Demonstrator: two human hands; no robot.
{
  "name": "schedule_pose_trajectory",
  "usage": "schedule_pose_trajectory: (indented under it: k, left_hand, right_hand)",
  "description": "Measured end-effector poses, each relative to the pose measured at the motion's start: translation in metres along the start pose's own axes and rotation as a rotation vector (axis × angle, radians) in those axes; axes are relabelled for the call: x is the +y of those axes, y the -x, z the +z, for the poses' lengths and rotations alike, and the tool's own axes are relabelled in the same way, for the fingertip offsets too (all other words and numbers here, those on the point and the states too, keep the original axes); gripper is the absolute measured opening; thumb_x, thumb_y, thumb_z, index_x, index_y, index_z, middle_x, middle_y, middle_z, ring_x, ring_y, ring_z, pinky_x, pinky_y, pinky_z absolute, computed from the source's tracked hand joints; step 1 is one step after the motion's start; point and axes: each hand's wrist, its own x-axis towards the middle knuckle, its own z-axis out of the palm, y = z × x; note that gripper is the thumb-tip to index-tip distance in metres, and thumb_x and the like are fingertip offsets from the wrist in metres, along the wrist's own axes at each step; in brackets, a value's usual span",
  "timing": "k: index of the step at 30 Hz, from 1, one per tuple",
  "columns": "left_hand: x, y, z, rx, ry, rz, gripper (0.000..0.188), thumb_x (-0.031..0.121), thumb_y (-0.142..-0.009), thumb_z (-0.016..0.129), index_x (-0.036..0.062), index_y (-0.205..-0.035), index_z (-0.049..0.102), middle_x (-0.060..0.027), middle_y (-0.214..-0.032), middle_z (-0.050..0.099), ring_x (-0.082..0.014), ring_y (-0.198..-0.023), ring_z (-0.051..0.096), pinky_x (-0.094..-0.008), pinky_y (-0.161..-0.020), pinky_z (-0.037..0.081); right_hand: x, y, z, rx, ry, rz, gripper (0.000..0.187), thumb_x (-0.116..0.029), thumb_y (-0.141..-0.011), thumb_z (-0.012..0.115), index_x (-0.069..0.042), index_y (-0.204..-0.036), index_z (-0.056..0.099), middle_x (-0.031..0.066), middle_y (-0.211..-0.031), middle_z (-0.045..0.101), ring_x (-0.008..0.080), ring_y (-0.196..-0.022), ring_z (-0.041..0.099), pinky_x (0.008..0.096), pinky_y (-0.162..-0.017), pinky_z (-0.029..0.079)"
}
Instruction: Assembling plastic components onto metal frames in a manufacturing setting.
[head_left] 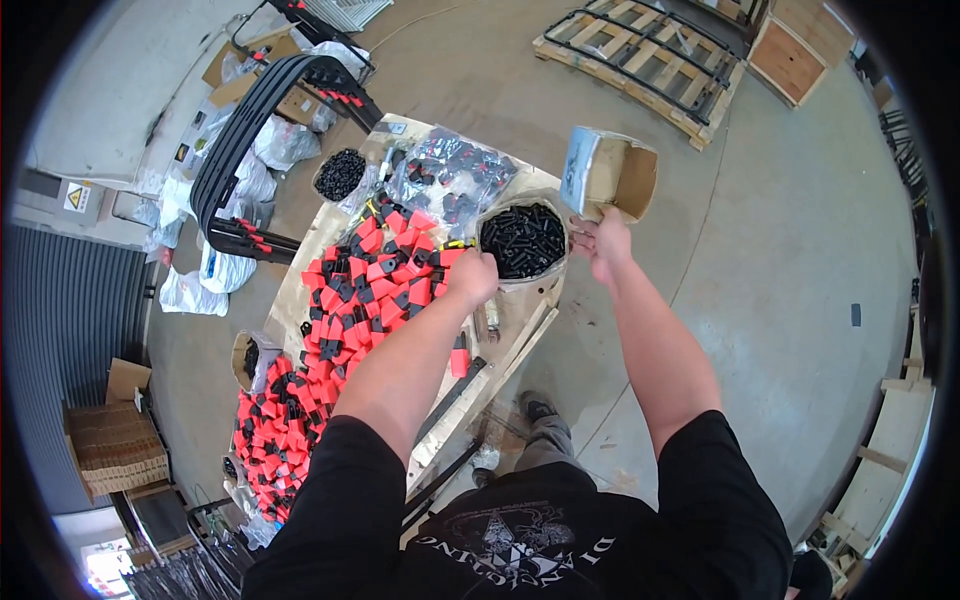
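My left hand (474, 276) is closed at the near left rim of a round, pale bag-like container (522, 284). Small black cylindrical pieces (523, 240) fill that container. On its other side, my right hand (604, 248) has its fingers apart, some reaching toward the rim. Just beyond this hand is an open cardboard box (632, 180) with a light blue side, tilted; whether the hand touches it I cannot tell. Many red and black plastic parts (370, 290) lie heaped on the wooden table (515, 325) left of my left hand.
A clear plastic bag (450, 175) of dark parts lies at the table's far end, near a container of black pieces (340, 175). Black curved tubes (225, 165) stand at the left. Beyond is a wooden pallet (640, 60) with a black frame on it.
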Motion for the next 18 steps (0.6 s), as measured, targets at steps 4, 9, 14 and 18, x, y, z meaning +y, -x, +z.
schedule_pose_trajectory:
  k: [4, 9, 14, 18]
  left_hand:
    - [0.015, 0.037, -0.004, 0.002, -0.003, 0.044, 0.043, 0.027, -0.097, 0.046, -0.0112, -0.1, 0.065, -0.0351, -0.095, 0.068, -0.0486, -0.095, 0.067, -0.0539, -0.089, 0.053]
    - [0.029, 0.081, 0.006, 0.034, 0.021, 0.005, 0.039, 0.025, -0.098, 0.046, -0.0093, -0.094, 0.064, -0.0349, -0.088, 0.066, -0.0495, -0.088, 0.067, -0.0562, -0.084, 0.052]
    - [0.001, 0.153, 0.014, 0.119, 0.228, 0.078, 0.036, 0.023, -0.098, 0.049, -0.0082, -0.086, 0.06, -0.027, -0.074, 0.068, -0.0449, -0.07, 0.068, -0.0519, -0.073, 0.055]
    - [-0.019, 0.199, 0.036, 0.094, 0.355, -0.04, 0.034, 0.021, -0.098, 0.05, -0.008, -0.084, 0.059, -0.0225, -0.068, 0.068, -0.0406, -0.064, 0.069, -0.0486, -0.069, 0.055]
  right_hand:
    - [0.008, -0.024, 0.021, -0.031, -0.1, -0.013, 0.058, -0.041, -0.107, 0.032, 0.006, -0.136, 0.05, 0.0243, -0.132, 0.06, 0.0308, -0.113, 0.061, 0.0444, -0.095, 0.05]
    - [0.037, -0.059, -0.003, 0.27, 0.288, -0.083, 0.068, -0.046, -0.103, 0.041, 0.015, -0.133, 0.051, 0.018, -0.126, 0.063, 0.0278, -0.109, 0.061, 0.0415, -0.094, 0.049]
    - [0.032, 0.025, 0.02, 0.12, 0.395, 0.032, 0.072, -0.051, -0.103, 0.043, 0.012, -0.137, 0.051, 0.0173, -0.129, 0.061, 0.0239, -0.109, 0.057, 0.0394, -0.091, 0.047]
    - [0.038, 0.053, 0.04, -0.058, 0.302, 0.127, 0.081, -0.061, -0.099, 0.048, 0.01, -0.137, 0.053, 0.0192, -0.134, 0.06, 0.0258, -0.118, 0.058, 0.0392, -0.098, 0.046]
